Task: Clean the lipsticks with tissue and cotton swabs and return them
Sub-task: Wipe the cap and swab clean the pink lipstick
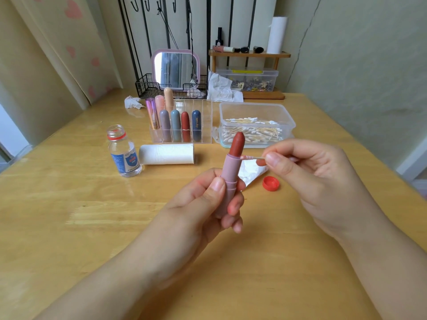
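My left hand [203, 204] grips an uncapped pink lipstick [231, 172] upright over the table, its brick-red bullet extended. My right hand [312, 179] pinches a cotton swab [250, 157] whose pink-stained tip touches the tube's rim just below the bullet. A clear organizer [203, 122] behind holds several capped lipsticks. Right of it stands an open plastic box of cotton swabs [254, 112]. A tissue roll [166, 154] lies in front of the organizer, and a tissue sheet [250, 173] lies flat behind the held lipstick.
An open clear bottle [123, 155] stands at the left; its red cap [270, 183] lies right of the tissue sheet. Crumpled tissues [221, 88], a pink mirror [175, 69] in a wire basket and a wooden shelf [249, 54] line the back of the wooden table [92, 204].
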The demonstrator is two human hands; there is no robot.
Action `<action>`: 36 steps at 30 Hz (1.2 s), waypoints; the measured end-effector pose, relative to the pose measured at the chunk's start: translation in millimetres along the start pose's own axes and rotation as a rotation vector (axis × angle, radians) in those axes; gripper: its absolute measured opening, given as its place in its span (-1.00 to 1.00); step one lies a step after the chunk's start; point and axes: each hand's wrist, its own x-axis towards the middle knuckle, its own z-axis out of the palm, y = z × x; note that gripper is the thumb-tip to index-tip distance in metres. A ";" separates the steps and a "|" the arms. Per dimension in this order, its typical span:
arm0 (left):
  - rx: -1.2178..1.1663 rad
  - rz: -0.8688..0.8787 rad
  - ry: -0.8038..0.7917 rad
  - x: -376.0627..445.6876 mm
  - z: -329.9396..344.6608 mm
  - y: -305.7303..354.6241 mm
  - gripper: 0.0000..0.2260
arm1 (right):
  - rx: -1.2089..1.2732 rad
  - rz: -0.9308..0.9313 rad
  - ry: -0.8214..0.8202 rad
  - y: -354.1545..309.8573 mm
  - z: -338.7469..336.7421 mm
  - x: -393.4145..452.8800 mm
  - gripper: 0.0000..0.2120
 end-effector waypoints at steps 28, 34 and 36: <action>0.164 0.018 0.054 0.8 1.8 2.3 -0.79 | -0.113 -0.001 0.053 -7.2 8.0 -4.0 -0.83; 0.124 0.016 0.022 -0.2 2.1 1.6 -0.77 | -0.065 -0.001 0.016 -5.8 3.5 -1.8 -0.91; 0.104 0.013 0.010 -0.4 2.4 1.4 -0.77 | -0.017 0.022 -0.003 -4.8 1.2 -0.6 -0.91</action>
